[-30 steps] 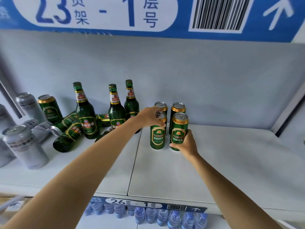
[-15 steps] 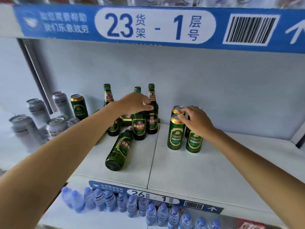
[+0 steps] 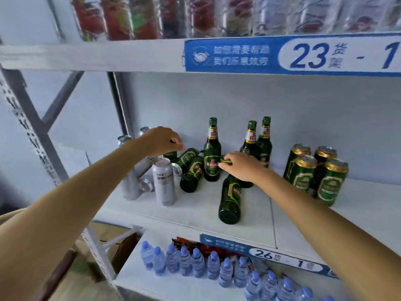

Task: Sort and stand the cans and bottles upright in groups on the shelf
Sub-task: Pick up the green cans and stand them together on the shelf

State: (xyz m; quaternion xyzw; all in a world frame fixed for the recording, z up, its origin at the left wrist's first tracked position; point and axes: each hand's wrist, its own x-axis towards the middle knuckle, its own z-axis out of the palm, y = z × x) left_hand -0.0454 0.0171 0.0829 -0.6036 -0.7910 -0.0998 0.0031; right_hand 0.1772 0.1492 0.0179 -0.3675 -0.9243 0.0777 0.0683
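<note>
Four green cans [image 3: 314,172] stand grouped at the right of the white shelf [image 3: 303,224]. Three green bottles stand upright at the back: one [image 3: 212,157] in the middle and two [image 3: 263,140] close together. Two more bottles lie flat, one [image 3: 230,198] pointing at me and one [image 3: 192,174] beside a lying green can [image 3: 185,156]. My left hand [image 3: 161,141] curls over the top of an upright green can [image 3: 172,156] by the silver cans. My right hand [image 3: 240,167] pinches the gold end of a lying green can [image 3: 225,163] between the bottles.
A silver can [image 3: 163,183] stands in front of several silver cans, some lying, at the shelf's left end by the metal upright [image 3: 32,135]. Water bottles [image 3: 195,263] fill the shelf below. Wrapped goods sit on the shelf above.
My view swung left. My left hand left the bottle tops and went left to the green can by the silver cans. My right hand left the can group and reached in among the bottles.
</note>
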